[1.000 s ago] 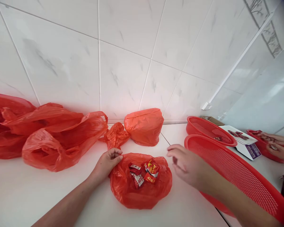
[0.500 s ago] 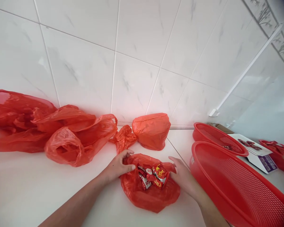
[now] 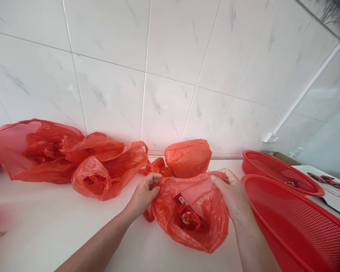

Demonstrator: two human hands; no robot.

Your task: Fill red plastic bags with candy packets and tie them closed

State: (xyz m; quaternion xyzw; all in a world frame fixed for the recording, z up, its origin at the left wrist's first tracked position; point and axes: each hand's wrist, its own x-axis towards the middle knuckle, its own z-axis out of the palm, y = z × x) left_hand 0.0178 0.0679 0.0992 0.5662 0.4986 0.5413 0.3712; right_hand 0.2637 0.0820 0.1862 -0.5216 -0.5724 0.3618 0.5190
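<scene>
A thin red plastic bag (image 3: pixel 215 234) stands with its mouth open on the white table, between my two hands. Inside it lie several small shiny red snack packets (image 3: pixel 188 217). My left hand (image 3: pixel 144 194) pinches the bag's rim at its far left edge, thumb against fingers. On the opposite side my right hand (image 3: pixel 231 192) grips the rim, with the thumb on the inner face and the fingers partly hidden behind the film. The rim is stretched between both hands.
Crumpled red plastic bags (image 3: pixel 102 166) lie along the wall to the left. A filled red bag (image 3: pixel 188 156) stands behind my hands. Two red mesh baskets (image 3: pixel 294 226) take up the right side, with a white scale (image 3: pixel 337 204) holding packets beyond them.
Both hands have closed on the bag's rim and raised its far edge. The packets have slid deeper into the bag. The view has shifted a little to the left.
</scene>
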